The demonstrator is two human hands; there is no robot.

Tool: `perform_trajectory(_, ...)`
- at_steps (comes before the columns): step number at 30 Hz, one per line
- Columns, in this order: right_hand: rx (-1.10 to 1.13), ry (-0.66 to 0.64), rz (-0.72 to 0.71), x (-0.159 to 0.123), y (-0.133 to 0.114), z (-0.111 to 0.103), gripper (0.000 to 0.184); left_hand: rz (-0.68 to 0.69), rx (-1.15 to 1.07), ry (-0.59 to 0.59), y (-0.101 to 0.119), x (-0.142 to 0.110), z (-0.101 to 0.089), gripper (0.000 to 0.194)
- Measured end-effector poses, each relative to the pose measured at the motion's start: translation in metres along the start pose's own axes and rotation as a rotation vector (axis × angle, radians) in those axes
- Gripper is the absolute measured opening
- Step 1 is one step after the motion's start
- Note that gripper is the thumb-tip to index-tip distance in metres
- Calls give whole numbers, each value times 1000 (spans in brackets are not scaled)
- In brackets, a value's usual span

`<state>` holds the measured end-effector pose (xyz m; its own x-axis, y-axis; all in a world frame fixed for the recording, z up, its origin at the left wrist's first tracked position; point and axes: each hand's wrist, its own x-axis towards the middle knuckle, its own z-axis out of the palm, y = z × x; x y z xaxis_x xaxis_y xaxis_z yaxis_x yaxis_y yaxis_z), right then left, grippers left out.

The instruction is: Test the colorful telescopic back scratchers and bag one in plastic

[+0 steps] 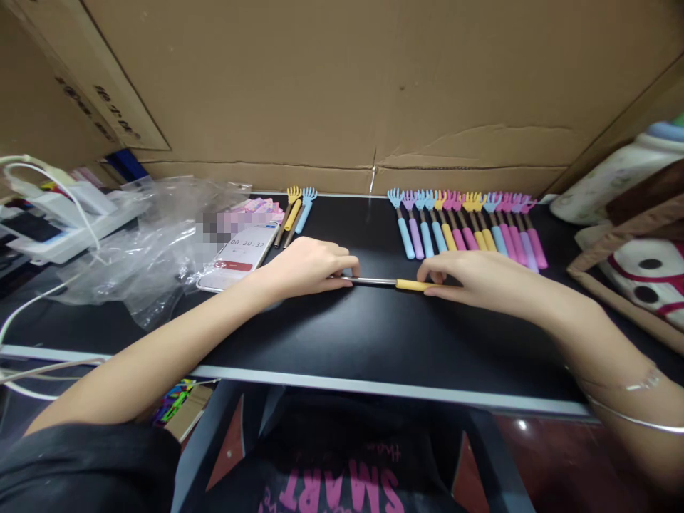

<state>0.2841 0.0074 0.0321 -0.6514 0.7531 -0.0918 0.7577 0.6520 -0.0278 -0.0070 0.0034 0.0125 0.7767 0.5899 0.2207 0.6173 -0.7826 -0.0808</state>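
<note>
Across the middle of the black desk I hold a back scratcher's metal rod (377, 281) with a yellow handle (410, 285) on its right end. My left hand (315, 267) pinches the rod near its left end. The fingers of my right hand (475, 279) are closed round the yellow handle. Whether a claw head is on the rod's left end is hidden by my left hand. Beyond my left hand lie a yellow claw head (293, 193), a loose yellow handle (292, 215), a blue claw head (308, 194) and a blue handle (304, 217).
Several colourful back scratchers (426, 235) lie in a row behind my right hand. At left are a phone (243, 249) showing a timer, crumpled clear plastic (144, 242) and a white power strip (80, 228). A bottle (620, 178) and bag (649, 271) stand at right; cardboard (331, 85) walls the back.
</note>
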Motion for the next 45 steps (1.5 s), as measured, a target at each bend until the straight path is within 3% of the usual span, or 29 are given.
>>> perform_trajectory(23, -34, 60, -30, 0, 0, 3, 12, 44, 72, 33, -1, 0, 0, 12)
perform_trajectory(33, -20, 85, -33, 2, -3, 3, 21, 80, 157, 132, -5, -2, -5, 12)
perform_trajectory(45, -61, 121, -71, 1, -2, 1, 18, 100, 173, 111, -5, -2, -7, 15)
